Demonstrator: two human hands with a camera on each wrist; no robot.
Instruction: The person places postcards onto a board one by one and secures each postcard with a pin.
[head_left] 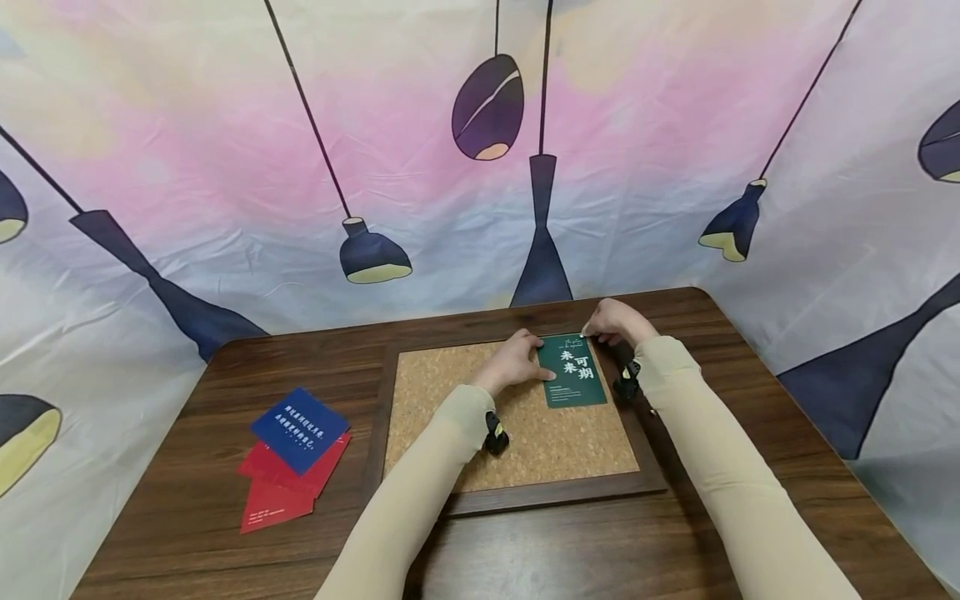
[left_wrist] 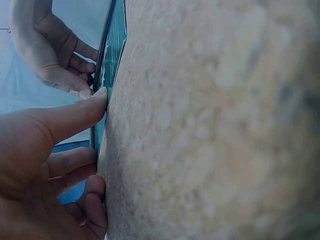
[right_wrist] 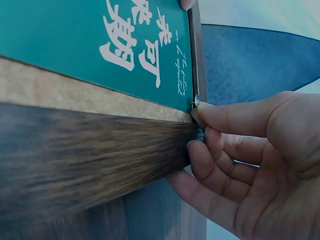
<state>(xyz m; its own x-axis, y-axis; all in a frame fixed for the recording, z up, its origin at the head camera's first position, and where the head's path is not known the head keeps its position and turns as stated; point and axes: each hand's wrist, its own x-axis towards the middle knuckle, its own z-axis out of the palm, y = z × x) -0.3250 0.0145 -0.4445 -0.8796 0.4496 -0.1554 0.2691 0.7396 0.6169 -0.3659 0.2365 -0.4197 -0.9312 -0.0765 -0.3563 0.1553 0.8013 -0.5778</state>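
A green card [head_left: 573,383] with white lettering lies at the upper right of a framed cork board [head_left: 517,450]. At its left edge, my left hand [head_left: 512,362] presses with thumb and fingers spread; in the left wrist view the thumb [left_wrist: 82,116] touches the card. My right hand [head_left: 619,320] is at the card's top right corner, thumb and finger pinching a small thumbtack [right_wrist: 197,101]. Its thin metal point shows against the corner in the right wrist view; how deep it sits I cannot tell. The other right fingers curl by the frame's edge.
Left of the board, a blue card [head_left: 300,429] overlaps red cards [head_left: 277,504] on the brown wooden table [head_left: 187,475]. The board's dark wooden frame [head_left: 555,493] stands slightly raised. Behind the table hangs a cloth [head_left: 435,208] printed with lamps.
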